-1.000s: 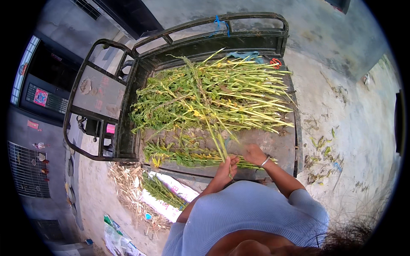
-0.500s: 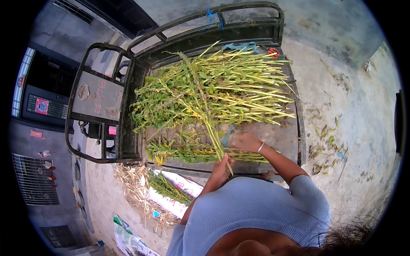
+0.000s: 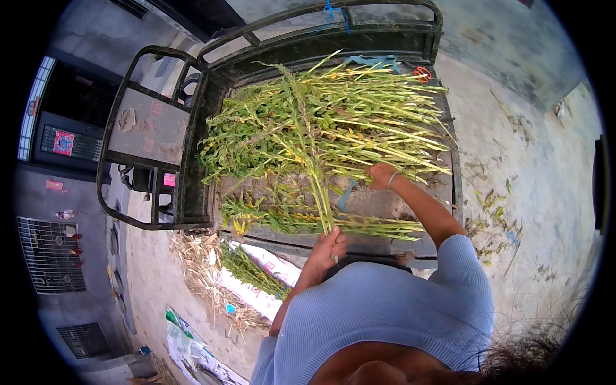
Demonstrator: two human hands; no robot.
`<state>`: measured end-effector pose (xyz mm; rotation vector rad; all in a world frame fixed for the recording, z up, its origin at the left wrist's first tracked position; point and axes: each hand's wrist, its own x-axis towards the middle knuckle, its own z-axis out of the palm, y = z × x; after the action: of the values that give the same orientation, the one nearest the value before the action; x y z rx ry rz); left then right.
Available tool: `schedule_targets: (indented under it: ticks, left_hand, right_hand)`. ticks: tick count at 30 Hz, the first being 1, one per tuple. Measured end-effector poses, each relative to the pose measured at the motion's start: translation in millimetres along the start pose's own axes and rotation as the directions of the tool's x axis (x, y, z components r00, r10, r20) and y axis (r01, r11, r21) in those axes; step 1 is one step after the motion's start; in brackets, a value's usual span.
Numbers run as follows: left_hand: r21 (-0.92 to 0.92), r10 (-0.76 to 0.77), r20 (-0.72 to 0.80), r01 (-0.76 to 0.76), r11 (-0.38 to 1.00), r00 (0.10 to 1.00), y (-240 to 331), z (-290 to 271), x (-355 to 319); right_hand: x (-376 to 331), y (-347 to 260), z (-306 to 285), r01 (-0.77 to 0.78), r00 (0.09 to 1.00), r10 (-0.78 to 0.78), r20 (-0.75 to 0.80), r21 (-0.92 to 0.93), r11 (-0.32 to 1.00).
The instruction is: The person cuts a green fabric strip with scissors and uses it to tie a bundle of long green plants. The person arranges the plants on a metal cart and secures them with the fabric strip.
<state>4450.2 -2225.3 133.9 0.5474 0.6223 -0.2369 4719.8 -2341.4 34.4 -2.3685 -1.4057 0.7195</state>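
Observation:
My left hand [image 3: 331, 247] is closed round the cut ends of a few long green plant stalks [image 3: 316, 170], whose leafy tops slant up and away over the big heap. Farther off and to the right, my right hand [image 3: 382, 175] is at the near edge of the heap of cut plant stalks [image 3: 385, 122], its fingers curled against the stems. What those fingers hold, if anything, cannot be made out. Between the hands a strip of blue-green cloth [image 3: 347, 196] lies on the cart bed [image 3: 391, 206]. A smaller row of stalks [image 3: 378, 226] lies along the bed's near edge.
Dark metal rails [image 3: 192, 147] bound the cart bed at left and back. A red coil [image 3: 421, 74] lies at the heap's far right corner. Below the cart are dry husks [image 3: 196, 266] and a white sack [image 3: 247, 295] with greenery. Loose leaves [image 3: 494, 205] litter the concrete floor at right.
My right hand has moved away from the left one, up to the near edge of the big heap. My left hand keeps its hold on the stalks. The view has shifted slightly.

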Motion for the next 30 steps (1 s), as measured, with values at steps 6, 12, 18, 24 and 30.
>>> schedule_targets:
  ticks: [6,12,18,24,30]
  left_hand:
    - [-0.007,-0.055,-0.081,0.054,0.998,0.995,-14,7,14]
    - [0.039,-0.052,-0.175,0.06,0.997,0.983,-10,27,9]
    - [-0.026,-0.005,-0.104,0.003,1.0,0.995,4,53,-11]
    - [-0.456,0.066,0.254,0.059,0.888,0.965,63,68,-25]
    - [-0.27,0.175,0.204,-0.116,0.956,0.963,54,65,-36]
  right_hand:
    - [-24,-47,39,-0.015,0.999,0.036,-0.01,0.785,0.62]
    - [-7,-92,42,-0.148,0.977,0.167,0.136,0.987,0.065]
    - [6,-106,40,0.003,0.996,0.089,0.018,0.973,-0.231]
    - [19,-116,42,0.001,0.997,0.066,0.028,0.912,-0.41]
    - [25,-136,12,0.002,0.989,0.141,0.041,0.956,-0.293]
